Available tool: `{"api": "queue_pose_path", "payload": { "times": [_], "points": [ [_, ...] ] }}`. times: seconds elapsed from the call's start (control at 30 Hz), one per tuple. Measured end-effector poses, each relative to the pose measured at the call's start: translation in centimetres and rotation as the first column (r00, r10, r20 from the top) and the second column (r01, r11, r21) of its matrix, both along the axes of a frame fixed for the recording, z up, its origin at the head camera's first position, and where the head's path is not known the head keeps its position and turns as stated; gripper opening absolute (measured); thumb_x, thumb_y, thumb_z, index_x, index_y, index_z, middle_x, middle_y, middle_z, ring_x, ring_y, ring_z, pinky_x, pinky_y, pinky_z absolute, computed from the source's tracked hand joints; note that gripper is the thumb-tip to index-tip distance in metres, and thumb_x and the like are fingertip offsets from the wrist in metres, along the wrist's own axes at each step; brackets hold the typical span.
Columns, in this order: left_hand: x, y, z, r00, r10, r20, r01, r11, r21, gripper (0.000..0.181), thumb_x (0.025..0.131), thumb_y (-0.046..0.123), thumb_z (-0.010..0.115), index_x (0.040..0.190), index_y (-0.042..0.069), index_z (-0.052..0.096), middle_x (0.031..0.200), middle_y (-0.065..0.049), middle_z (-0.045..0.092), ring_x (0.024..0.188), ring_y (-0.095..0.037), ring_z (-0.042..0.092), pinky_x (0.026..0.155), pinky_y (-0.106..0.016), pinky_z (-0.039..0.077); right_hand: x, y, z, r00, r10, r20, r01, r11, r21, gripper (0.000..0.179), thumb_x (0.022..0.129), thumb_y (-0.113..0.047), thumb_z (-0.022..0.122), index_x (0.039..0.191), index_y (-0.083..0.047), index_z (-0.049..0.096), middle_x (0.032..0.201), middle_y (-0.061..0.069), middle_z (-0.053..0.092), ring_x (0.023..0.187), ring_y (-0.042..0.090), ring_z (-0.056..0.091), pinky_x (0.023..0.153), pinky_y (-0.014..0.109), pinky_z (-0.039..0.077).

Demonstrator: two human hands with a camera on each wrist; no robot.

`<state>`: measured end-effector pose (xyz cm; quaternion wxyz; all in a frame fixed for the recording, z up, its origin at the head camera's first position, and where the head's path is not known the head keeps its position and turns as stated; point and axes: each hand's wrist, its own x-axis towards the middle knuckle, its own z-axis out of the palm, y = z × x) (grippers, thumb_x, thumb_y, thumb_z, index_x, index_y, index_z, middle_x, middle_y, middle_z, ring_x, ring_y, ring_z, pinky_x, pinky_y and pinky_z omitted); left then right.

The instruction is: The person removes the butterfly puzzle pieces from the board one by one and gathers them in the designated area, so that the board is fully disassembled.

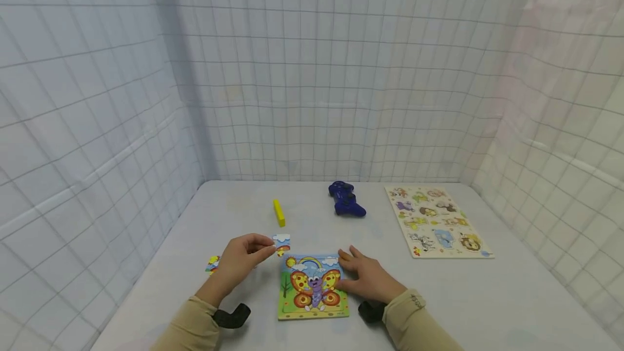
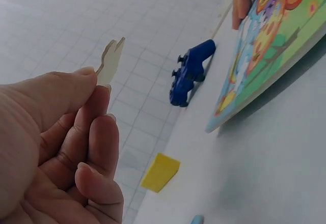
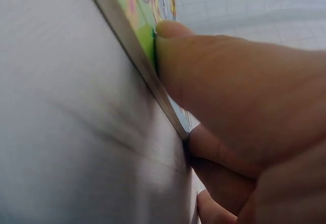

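Between thumb and fingertips, my left hand (image 1: 244, 256) pinches a small jigsaw piece (image 1: 281, 244) with sky and red-yellow print, just off the board's upper left corner. The left wrist view shows the piece's pale back and edge (image 2: 110, 63). A butterfly puzzle board (image 1: 314, 288) lies in front of me, with a sun, a rainbow and a tree on it. My right hand (image 1: 370, 279) rests at its right side. In the right wrist view the thumb (image 3: 175, 56) lies on the printed face, while other fingers touch the edge.
More printed pieces (image 1: 213, 264) lie to the left, partly hidden by the left hand. Farther back are a yellow block (image 1: 279, 213) and a blue game controller (image 1: 346, 199). An animal puzzle board (image 1: 436, 223) lies at the right. Grid-patterned cloth walls (image 1: 312, 91) enclose the table.
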<state>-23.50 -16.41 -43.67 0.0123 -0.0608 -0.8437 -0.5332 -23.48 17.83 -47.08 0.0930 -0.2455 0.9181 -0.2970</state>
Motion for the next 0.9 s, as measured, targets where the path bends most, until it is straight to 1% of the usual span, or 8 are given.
{"api": "queue_pose_path", "payload": {
  "times": [0.1,0.17,0.23,0.33,0.43,0.57,0.73,0.9],
  "points": [
    [0.0,-1.3,0.6,0.999,0.039,0.004,-0.039,0.999,0.009,0.03,0.092,0.039,0.078,0.111,0.016,0.074,0.103,0.001,0.075,0.097,-0.017,0.067,0.083,-0.036,0.054,0.0,0.1,0.0,1.0,0.001,0.003,-0.001,1.0,0.004,0.075,0.094,-0.055,0.069,0.151,-0.009,0.051,0.164,0.004,0.039,0.157,0.037,0.019,0.12,0.063,0.025],
    [-0.1,-1.9,0.9,0.999,0.05,0.008,-0.05,0.999,0.017,0.034,0.092,0.042,0.078,0.112,0.014,0.073,0.105,-0.001,0.075,0.099,-0.019,0.067,0.085,-0.037,0.054,0.0,0.1,0.0,1.0,0.004,0.002,-0.004,1.0,0.004,0.075,0.094,-0.055,0.069,0.151,-0.009,0.051,0.163,0.004,0.04,0.157,0.037,0.019,0.12,0.063,0.025],
    [-0.1,-2.3,1.1,0.999,0.05,0.012,-0.05,0.999,0.011,0.036,0.092,0.043,0.077,0.113,0.014,0.073,0.106,-0.001,0.075,0.1,-0.019,0.067,0.085,-0.037,0.054,0.0,0.1,0.1,1.0,0.006,0.002,-0.006,1.0,0.003,0.075,0.094,-0.055,0.069,0.151,-0.008,0.051,0.163,0.004,0.04,0.157,0.037,0.019,0.12,0.062,0.025],
    [-0.1,-2.5,1.1,0.999,0.029,0.018,-0.029,1.0,-0.01,0.031,0.094,0.038,0.077,0.112,0.014,0.073,0.105,-0.001,0.075,0.099,-0.02,0.067,0.085,-0.037,0.055,0.1,0.0,0.1,1.0,0.008,0.001,-0.008,1.0,-0.002,0.075,0.094,-0.055,0.069,0.15,-0.008,0.051,0.163,0.004,0.04,0.157,0.037,0.019,0.12,0.062,0.025],
    [-0.1,-2.6,1.0,1.0,0.011,-0.001,-0.011,0.997,-0.076,0.024,0.095,0.032,0.076,0.109,0.013,0.074,0.102,0.0,0.074,0.095,-0.017,0.067,0.08,-0.033,0.054,0.1,0.0,0.2,1.0,0.012,-0.008,-0.012,1.0,-0.005,0.075,0.095,-0.054,0.069,0.15,-0.007,0.051,0.163,0.005,0.04,0.157,0.037,0.019,0.12,0.062,0.025],
    [-0.3,-2.6,0.6,1.0,-0.013,-0.007,0.012,0.985,-0.171,0.017,0.094,0.026,0.077,0.104,0.013,0.074,0.094,0.002,0.073,0.086,-0.014,0.066,0.073,-0.03,0.053,0.2,-0.1,0.3,1.0,0.012,-0.016,-0.012,1.0,-0.009,0.074,0.095,-0.053,0.069,0.15,-0.007,0.051,0.163,0.006,0.04,0.157,0.037,0.019,0.12,0.061,0.024],
    [-0.3,-2.2,-0.2,0.998,-0.049,0.031,0.056,0.961,-0.271,0.01,0.093,0.021,0.078,0.098,0.014,0.074,0.086,0.004,0.071,0.078,-0.012,0.062,0.068,-0.029,0.05,0.2,-0.1,0.2,1.0,0.017,-0.003,-0.017,1.0,-0.02,0.075,0.094,-0.052,0.07,0.151,-0.007,0.05,0.163,0.007,0.039,0.157,0.038,0.018,0.121,0.061,0.023],
    [-0.1,-1.7,-0.5,0.999,-0.042,0.031,0.05,0.937,-0.345,0.007,0.092,0.017,0.078,0.094,0.014,0.072,0.083,0.003,0.066,0.077,-0.013,0.058,0.069,-0.03,0.048,0.1,0.0,-0.1,1.0,0.016,-0.005,-0.016,1.0,-0.02,0.076,0.094,-0.053,0.07,0.151,-0.007,0.05,0.163,0.006,0.039,0.157,0.038,0.018,0.121,0.061,0.023]
  ]
}}
